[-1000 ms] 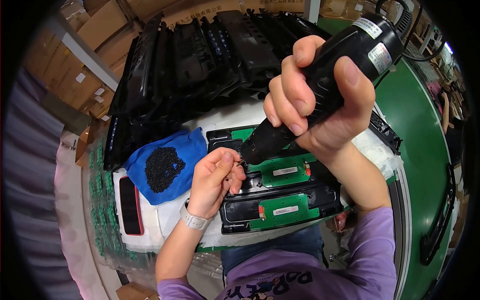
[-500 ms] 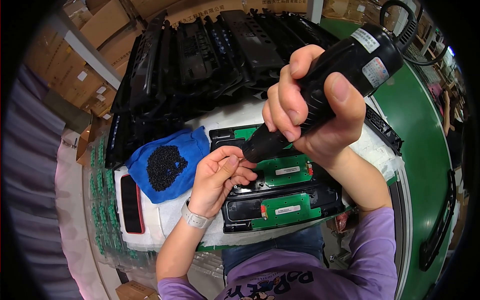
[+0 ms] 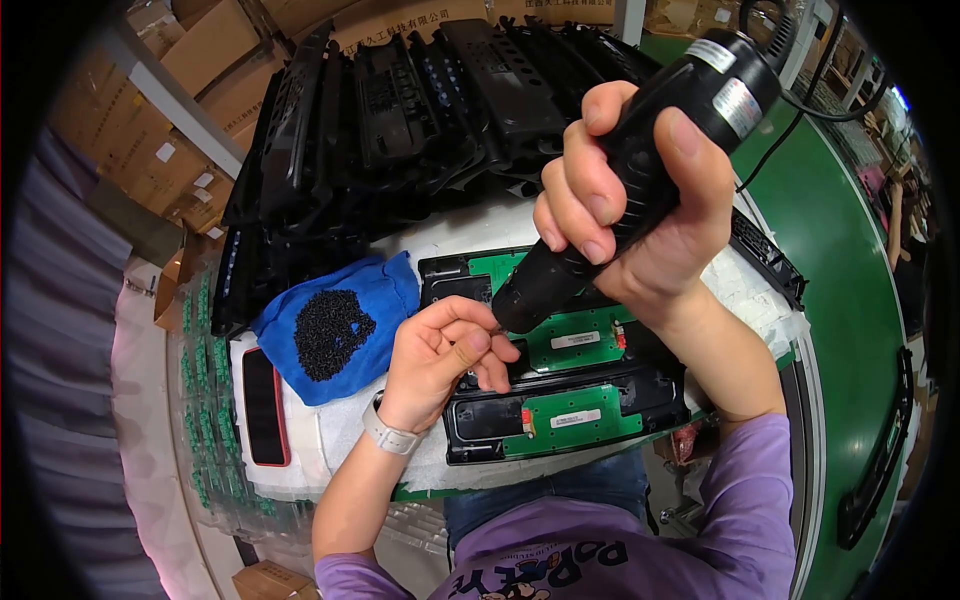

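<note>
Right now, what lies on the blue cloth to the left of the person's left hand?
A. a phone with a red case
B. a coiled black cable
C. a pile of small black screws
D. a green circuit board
C: the blue cloth carries a heap of small black screws, just left of the left hand; the green circuit boards sit in the black housing beside it.

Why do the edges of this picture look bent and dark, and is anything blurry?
Head view: the fisheye lens bows straight lines near the rim and leaves black corners. The right hand and its black power screwdriver loom large, being close to the lens. The green circuit boards look sharp; light is even, without harsh glare.
</note>
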Action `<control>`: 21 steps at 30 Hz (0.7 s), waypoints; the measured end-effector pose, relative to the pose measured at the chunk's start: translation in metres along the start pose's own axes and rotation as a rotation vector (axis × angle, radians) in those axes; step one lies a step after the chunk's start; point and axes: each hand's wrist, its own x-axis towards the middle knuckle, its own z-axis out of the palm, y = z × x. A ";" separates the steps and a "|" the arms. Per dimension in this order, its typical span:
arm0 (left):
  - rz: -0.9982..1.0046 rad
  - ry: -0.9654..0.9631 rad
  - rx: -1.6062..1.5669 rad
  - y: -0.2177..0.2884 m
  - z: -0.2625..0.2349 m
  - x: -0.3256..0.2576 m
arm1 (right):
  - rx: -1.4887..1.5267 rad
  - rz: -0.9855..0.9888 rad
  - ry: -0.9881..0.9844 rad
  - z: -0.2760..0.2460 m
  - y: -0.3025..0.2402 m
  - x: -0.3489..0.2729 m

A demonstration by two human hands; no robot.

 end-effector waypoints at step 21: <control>0.055 0.379 0.348 0.012 0.004 0.003 | -0.675 0.016 0.141 -0.034 -0.014 -0.007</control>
